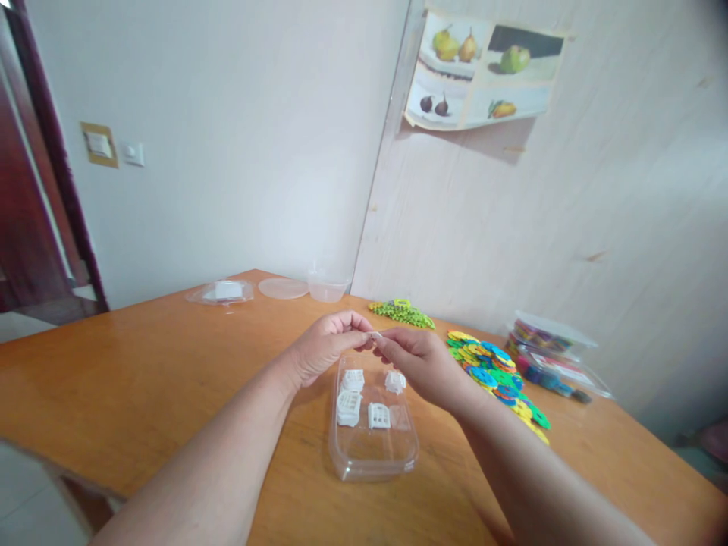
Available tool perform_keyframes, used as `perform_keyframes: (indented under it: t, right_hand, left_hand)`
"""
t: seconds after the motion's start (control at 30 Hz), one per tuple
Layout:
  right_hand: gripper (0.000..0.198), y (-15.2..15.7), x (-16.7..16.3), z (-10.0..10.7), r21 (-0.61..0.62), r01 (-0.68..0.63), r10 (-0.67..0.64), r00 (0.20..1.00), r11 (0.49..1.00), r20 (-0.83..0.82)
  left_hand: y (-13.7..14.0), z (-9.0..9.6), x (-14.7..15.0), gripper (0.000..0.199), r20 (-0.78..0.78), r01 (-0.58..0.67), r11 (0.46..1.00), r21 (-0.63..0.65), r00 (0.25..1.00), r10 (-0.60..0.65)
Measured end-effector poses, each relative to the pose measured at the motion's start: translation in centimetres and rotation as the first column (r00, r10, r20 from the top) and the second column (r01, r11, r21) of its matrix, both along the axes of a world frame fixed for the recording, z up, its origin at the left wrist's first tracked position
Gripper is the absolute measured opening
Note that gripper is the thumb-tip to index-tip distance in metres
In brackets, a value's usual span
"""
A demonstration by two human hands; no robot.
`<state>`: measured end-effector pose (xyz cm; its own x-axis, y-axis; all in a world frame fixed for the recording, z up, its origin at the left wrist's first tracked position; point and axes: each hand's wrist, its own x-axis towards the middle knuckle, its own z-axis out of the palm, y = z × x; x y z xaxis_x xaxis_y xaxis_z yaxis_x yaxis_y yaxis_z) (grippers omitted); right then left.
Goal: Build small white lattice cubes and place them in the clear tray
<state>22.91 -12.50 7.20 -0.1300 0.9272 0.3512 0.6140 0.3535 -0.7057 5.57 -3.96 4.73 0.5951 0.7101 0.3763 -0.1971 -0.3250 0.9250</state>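
Over the far end of a clear plastic tray (375, 466), my left hand (328, 345) and my right hand (424, 364) meet at the fingertips. Both pinch a small white plastic piece (375, 336), mostly covered by the fingers, so its shape does not show. Inside the tray are several white plastic pieces with window-like grids. Two stacks (349, 408) lie along its left side. One arched window piece (378, 415) lies in the middle, and a small white pile (394, 381) sits near the far right, close under my right hand.
Colourful plastic discs (494, 375) spread to the right, with green linking pieces (403, 312) behind. Clear boxes of coloured items (554, 353) stand at the far right. A clear tub (328, 287), a round lid (283, 288) and a clear container (221, 292) lie along the wall.
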Motion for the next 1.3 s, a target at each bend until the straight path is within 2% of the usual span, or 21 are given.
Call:
perform_keyframes:
  t: [0.13,0.23,0.33,0.6,0.73,0.87,0.97,1.03,1.13,1.2,1.3]
  right_hand:
    - [0.023,0.4,-0.1,-0.3,-0.144,0.043,-0.084,0.953,0.989,-0.292]
    - [0.025,0.6,-0.3,-0.5,-0.162,0.022,-0.088,0.906,0.987,-0.415]
    - [0.029,0.6,-0.5,-0.6,-0.144,0.036,-0.096,0.895,0.989,-0.436]
    - [0.021,0.9,-0.6,-0.8,-0.143,0.048,-0.114,0.859,0.989,-0.5]
    - [0.023,1.0,-0.8,-0.8,-0.145,0.068,-0.133,0.848,0.987,-0.513]
    - [0.024,0.9,-1.0,-0.9,-0.112,0.027,-0.081,0.854,0.993,-0.514]
    - [0.028,1.0,-0.8,-1.2,-0.032,0.102,-0.107,0.924,0.994,-0.368]
    - [0.031,1.1,-0.6,-1.6,0.136,0.208,-0.188,0.971,0.969,-0.145]
    - [0.03,1.0,-0.5,-1.9,0.394,0.217,-0.291,0.947,0.893,0.138]
    - [0.027,0.9,-0.5,-1.9,0.458,0.188,-0.315,0.924,0.869,0.218]
    - [0.024,0.7,-0.5,-1.8,0.487,0.171,-0.331,0.906,0.857,0.264]
  left_hand:
    - [0.0,-0.1,0.1,0.015,-0.05,-0.036,0.999,0.015,0.998,0.037]
    - [0.0,-0.2,0.2,0.016,-0.038,-0.014,1.0,0.001,0.999,0.014]
    - [0.1,-0.3,0.3,0.016,-0.027,0.03,1.0,-0.007,0.999,-0.03]
    - [-0.2,-0.4,0.2,0.025,-0.08,0.108,0.994,-0.002,0.991,-0.108]
    - [-0.4,-0.3,0.4,0.027,-0.081,0.107,0.994,-0.009,0.991,-0.108]
    - [-0.6,-0.1,0.5,0.025,-0.023,0.1,0.994,-0.052,0.995,-0.101]
    - [-0.4,-0.1,0.5,0.022,-0.01,0.038,0.996,-0.081,0.999,-0.039]
    - [-0.4,-0.1,0.4,0.021,-0.002,-0.001,0.996,-0.094,1.0,0.001]
    - [-0.3,0.0,0.3,0.021,0.015,0.017,0.993,-0.116,1.0,-0.015]
    - [-0.3,0.1,0.3,0.021,0.021,0.046,0.99,-0.13,0.999,-0.043]
    - [-0.3,0.1,0.2,0.019,0.017,0.073,0.99,-0.124,0.997,-0.072]
